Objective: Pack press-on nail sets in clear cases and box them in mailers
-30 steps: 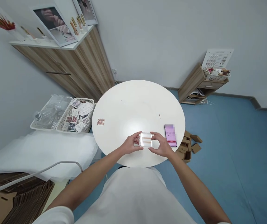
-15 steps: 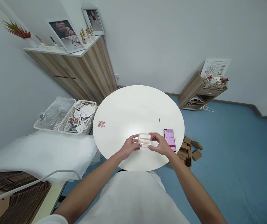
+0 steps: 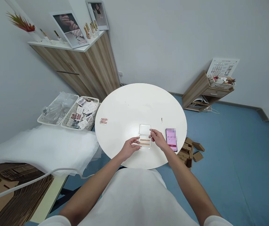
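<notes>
A small clear plastic case point(image 3: 145, 135) lies open on the round white table point(image 3: 134, 106), its lid folded back away from me; two brownish strips show in its near half. My left hand point(image 3: 130, 146) pinches the near left corner of the case. My right hand point(image 3: 157, 138) holds its right edge with fingers curled. A phone point(image 3: 171, 138) with a pink screen lies just right of my right hand. A small sheet of reddish press-on nails point(image 3: 103, 121) rests near the table's left edge.
Two white baskets point(image 3: 68, 110) with clear cases and nail cards stand on a white-covered bench at left. A wooden cabinet point(image 3: 85, 62) with framed pictures stands behind. Cardboard pieces point(image 3: 191, 150) lie on the blue floor; a small wooden side table point(image 3: 205, 91) stands at right.
The clear case, held shut between both hands before, now lies open with its lid flipped back. My view has shifted slightly.
</notes>
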A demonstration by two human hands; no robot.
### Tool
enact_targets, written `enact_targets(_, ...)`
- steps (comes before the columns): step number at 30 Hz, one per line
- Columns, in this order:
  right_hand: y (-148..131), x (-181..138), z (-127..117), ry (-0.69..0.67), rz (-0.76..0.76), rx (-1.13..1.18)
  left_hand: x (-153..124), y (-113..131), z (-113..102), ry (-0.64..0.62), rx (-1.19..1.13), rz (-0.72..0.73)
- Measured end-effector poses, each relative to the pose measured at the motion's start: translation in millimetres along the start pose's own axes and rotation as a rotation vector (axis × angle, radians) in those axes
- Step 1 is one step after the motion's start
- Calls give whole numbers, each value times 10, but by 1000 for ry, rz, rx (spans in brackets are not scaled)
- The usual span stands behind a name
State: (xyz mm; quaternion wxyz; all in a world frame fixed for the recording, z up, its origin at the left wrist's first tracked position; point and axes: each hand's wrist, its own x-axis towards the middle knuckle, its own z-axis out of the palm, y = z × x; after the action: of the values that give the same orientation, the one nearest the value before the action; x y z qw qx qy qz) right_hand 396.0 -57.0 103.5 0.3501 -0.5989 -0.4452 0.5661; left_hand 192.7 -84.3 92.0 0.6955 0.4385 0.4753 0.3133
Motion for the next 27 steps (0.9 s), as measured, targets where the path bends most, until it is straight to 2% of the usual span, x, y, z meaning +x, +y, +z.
enact_targets(5, 186, -204, 107, 44, 12, 77, -15, -71, -30, 29, 2, -6)
enact_targets(10, 427, -393, 194, 67, 16, 24, 42, -225, -74, 87, 30, -45)
enact_targets(19, 856, -134, 339, 133, 95, -54, 355, -649, -91, 226, 144, -44)
enact_targets(23, 977, -69, 374, 114, 129, -77, 435, -791, -91, 262, 290, -57)
enact_targets(27, 1034, -8, 386, 93, 136, -101, 478, -824, -72, 319, 463, -90)
